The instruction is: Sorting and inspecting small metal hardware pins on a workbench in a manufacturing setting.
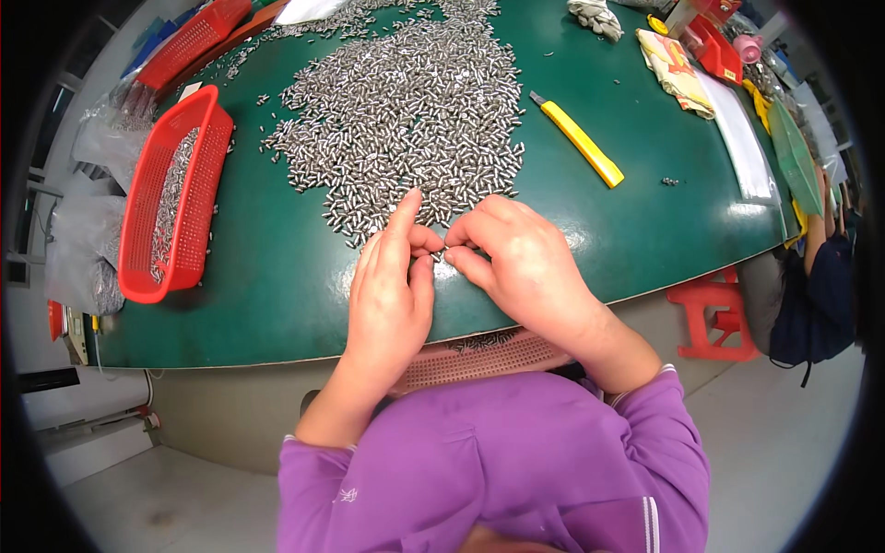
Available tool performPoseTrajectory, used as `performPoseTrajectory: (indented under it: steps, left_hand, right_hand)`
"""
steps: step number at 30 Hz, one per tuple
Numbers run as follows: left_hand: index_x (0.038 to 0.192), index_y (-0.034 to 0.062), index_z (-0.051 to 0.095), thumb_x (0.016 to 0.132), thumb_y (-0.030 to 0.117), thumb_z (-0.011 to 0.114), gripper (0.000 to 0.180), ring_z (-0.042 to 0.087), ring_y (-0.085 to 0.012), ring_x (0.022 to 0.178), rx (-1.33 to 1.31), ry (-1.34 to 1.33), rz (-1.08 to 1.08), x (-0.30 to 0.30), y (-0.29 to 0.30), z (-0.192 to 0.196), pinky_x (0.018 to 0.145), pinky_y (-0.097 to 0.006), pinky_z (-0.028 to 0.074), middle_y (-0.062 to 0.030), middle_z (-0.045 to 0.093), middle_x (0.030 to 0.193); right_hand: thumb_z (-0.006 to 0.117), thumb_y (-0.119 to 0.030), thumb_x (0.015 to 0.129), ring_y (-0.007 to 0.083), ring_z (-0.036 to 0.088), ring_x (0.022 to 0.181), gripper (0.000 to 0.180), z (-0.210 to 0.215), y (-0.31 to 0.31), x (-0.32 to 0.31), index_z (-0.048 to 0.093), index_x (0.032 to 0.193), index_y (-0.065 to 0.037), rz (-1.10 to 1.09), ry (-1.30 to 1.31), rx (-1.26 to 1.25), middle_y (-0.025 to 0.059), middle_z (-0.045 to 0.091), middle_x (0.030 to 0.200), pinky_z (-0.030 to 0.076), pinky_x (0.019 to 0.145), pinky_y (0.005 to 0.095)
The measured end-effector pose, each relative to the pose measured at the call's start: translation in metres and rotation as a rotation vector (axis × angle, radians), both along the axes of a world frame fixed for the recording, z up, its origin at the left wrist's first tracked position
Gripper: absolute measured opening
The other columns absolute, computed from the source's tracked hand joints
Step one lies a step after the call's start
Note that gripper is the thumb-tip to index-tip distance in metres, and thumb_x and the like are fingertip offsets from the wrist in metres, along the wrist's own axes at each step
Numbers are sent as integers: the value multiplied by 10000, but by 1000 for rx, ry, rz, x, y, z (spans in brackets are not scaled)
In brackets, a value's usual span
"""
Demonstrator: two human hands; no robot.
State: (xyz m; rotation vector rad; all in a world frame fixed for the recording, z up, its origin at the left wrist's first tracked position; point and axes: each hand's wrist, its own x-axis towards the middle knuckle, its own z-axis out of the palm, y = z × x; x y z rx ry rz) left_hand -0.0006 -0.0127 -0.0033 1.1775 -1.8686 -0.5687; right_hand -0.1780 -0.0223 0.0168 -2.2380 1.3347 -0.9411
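Green-topped desk, nr front edge: L hand part-curled, R hand near-pinched, small silver metal cylinders btwn; can't tell if gripped.

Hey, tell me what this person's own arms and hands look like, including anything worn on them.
The left hand and right hand are ungloved. The forearms are bare too, with no watch or bracelet visible. Short purple sleeves with narrow white trim cover the upper arms.

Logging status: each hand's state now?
Left hand: partly curled, index finger extended; hold unclear.
Right hand: pinched nearly shut at small metal pieces; hold unclear.
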Motion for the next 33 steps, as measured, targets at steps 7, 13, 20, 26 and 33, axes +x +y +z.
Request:
performPoseTrajectory:
  steps: [7, 13, 20, 26, 33]
  left_hand:
    - [1510, 3, 376, 816, -130, 619, 748, 603, -249, 902, 9, 15, 45, -1, 2, 1, 829, -380, 513, -122, 637, 997]
    - [1508, -16, 367, 810, -77, 659, 759, 599, -251, 915, 0, -33, 0, 0, 5, 3, 853, -384, 505, -120, 630, 999]
    - [1497, -2, 397, 818, -78, 646, 727, 607, -247, 906, 18, -30, 8, 1, 4, 2, 849, -383, 509, -117, 644, 994]
    - [1489, -2, 407, 829, -79, 639, 704, 614, -242, 895, 38, -7, 16, 2, 5, 2, 848, -382, 511, -114, 650, 987]
    - [1459, -9, 450, 851, -75, 641, 641, 634, -238, 854, 8, 19, 27, 0, 3, 2, 796, -375, 527, -113, 666, 946]
  right_hand:
    - [754, -100, 809, 291, 646, 823, 115, 0, 0, 1, 678, 891, -75, -27, -30, -2, 65, 639, 840, 528, 725, 409]
    - [755, -112, 816, 294, 646, 827, 117, -1, 0, 2, 675, 894, -78, -38, -16, 1, 66, 638, 846, 528, 723, 412]
    - [700, -119, 845, 328, 625, 868, 95, -1, 1, 1, 656, 883, -44, -13, -12, 30, 114, 617, 877, 518, 758, 452]
    - [752, -113, 820, 293, 644, 832, 106, 0, 1, 1, 681, 891, -79, -29, -25, 5, 69, 643, 854, 525, 725, 415]
    - [727, -127, 830, 301, 649, 834, 80, 2, 0, 2, 690, 861, -63, -47, -36, 90, 87, 648, 839, 527, 735, 431]
